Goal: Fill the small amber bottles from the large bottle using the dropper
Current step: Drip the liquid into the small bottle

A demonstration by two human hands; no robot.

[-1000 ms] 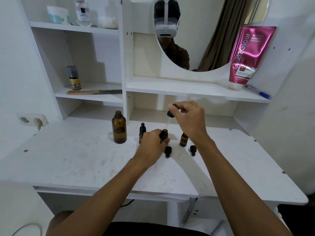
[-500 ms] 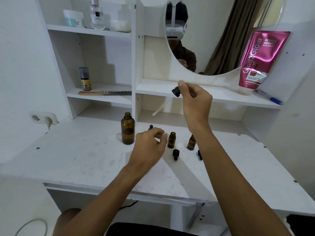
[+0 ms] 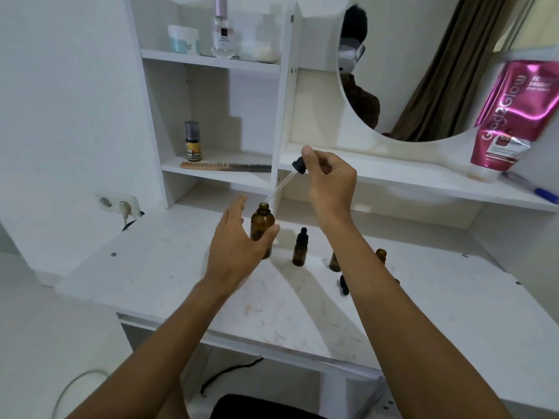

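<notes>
Centrally, the right hand (image 3: 329, 182) pinches the dropper (image 3: 284, 182) at the mouth of the large bottle (image 3: 262, 225), contents indiscernible; the left hand (image 3: 236, 246), fingers spread, flanks it.

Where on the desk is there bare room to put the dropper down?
Bare desk lies left of the large bottle, toward the socket, and near the front edge. It is crowded by the small bottles and cap.

Pink tube (image 3: 514, 116), comb (image 3: 225, 166), blue pen (image 3: 545, 195), round mirror (image 3: 423, 71)
</notes>
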